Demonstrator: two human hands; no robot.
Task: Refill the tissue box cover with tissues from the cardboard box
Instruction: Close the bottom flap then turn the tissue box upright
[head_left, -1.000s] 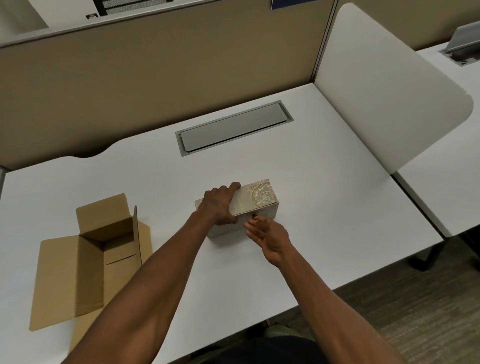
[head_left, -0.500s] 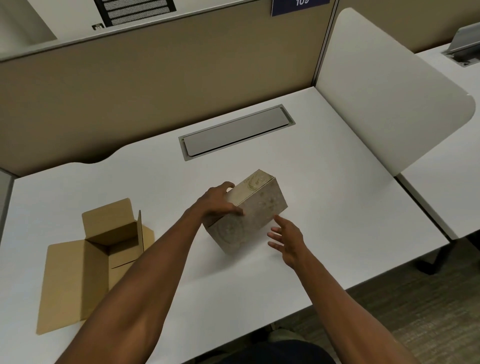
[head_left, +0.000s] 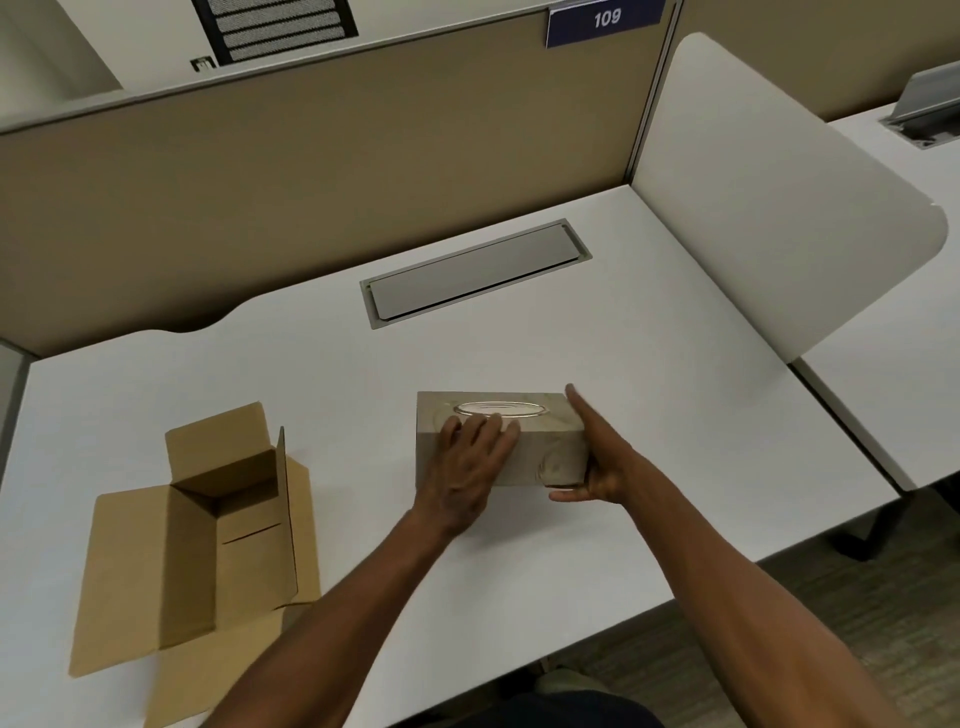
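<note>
At the left of the white desk (head_left: 519, 338) lies the brown corrugated cardboard box (head_left: 208, 535), its flaps splayed flat and its inside showing only bare walls; no tissues are visible in it. Well apart to its right stands the beige patterned rectangular tissue box cover (head_left: 530, 457), upright with its oval slot (head_left: 501, 409) facing up. The left hand (head_left: 467, 462) rests spread over the near top edge, fingers reaching toward the slot. The right hand (head_left: 592, 457) lies flat and open against the right end, thumb along the lower corner. The cover looks rigid and light, its smooth sides likely slippery, so clasping the 2 short ends seems safest.
</note>
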